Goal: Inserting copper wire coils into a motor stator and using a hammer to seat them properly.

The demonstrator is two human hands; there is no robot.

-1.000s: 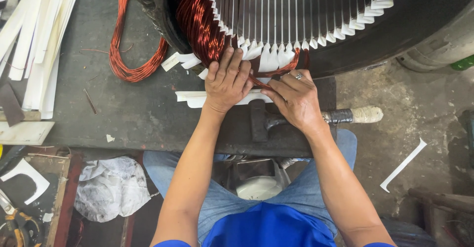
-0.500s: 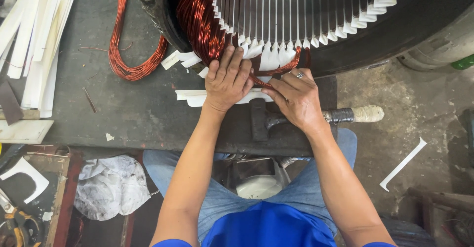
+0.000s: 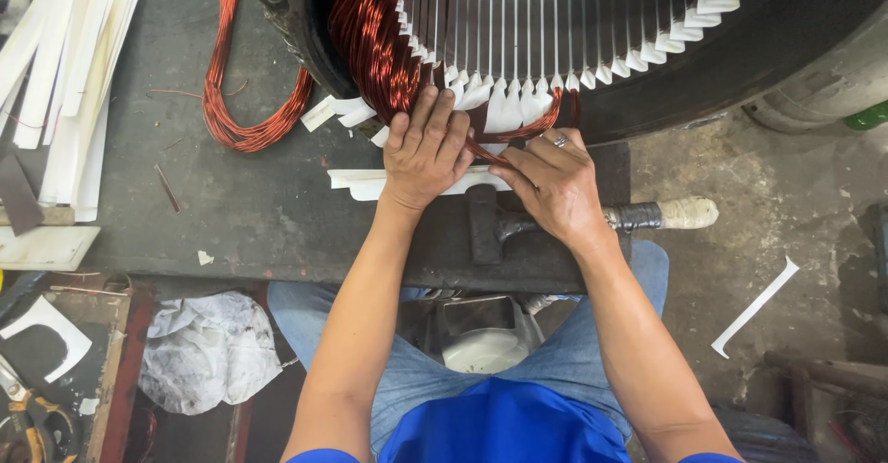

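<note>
A large dark motor stator (image 3: 703,65) lies on its side at the top, its slots lined with white insulation paper (image 3: 504,102). A thick bundle of copper wire coil (image 3: 370,42) runs into the slots at the left. My left hand (image 3: 427,148) lies flat, fingers spread, pressing on the coil at the stator's lower rim. My right hand (image 3: 550,185), wearing a ring, pinches a strand of the copper coil (image 3: 527,130) that loops along the rim. A hammer (image 3: 490,227) with a taped handle lies under my right hand.
A loose copper wire loop (image 3: 236,102) rests on the dark workbench (image 3: 231,213) at the left. White paper strips (image 3: 55,74) are piled at the far left, more under my hands. A crumpled cloth (image 3: 208,347) and a white strip (image 3: 754,306) lie on the floor.
</note>
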